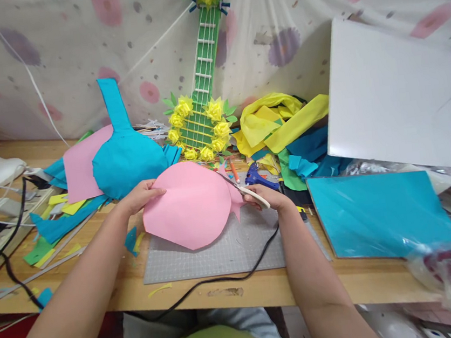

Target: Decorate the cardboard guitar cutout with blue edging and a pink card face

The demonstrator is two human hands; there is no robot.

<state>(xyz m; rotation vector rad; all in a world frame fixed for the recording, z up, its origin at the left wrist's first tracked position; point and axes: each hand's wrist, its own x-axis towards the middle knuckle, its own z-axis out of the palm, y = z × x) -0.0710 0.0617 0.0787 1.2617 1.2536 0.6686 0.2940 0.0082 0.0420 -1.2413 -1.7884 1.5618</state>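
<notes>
A large pink paper sheet (189, 208), partly cut to a rounded outline, is held above the grey cutting mat (215, 259). My left hand (144, 195) pinches its left upper edge, thumb on top. Scissors (258, 195) with white handles sit in my right hand (263, 197), fingers closed round the handles. Their blades lie at the sheet's upper right edge. A jagged pink strip (236, 200) hangs on that side, next to the blades. My right fingers are partly hidden behind the handles.
Behind stand a blue guitar-shaped piece (130, 161) and a green paper guitar (199, 117) with yellow flowers. A blue glue gun (259, 176) lies behind the right hand. A black cable (222, 279) crosses the mat. Right are a blue board (381, 213) and white board (400, 95); left, a power strip (12, 231).
</notes>
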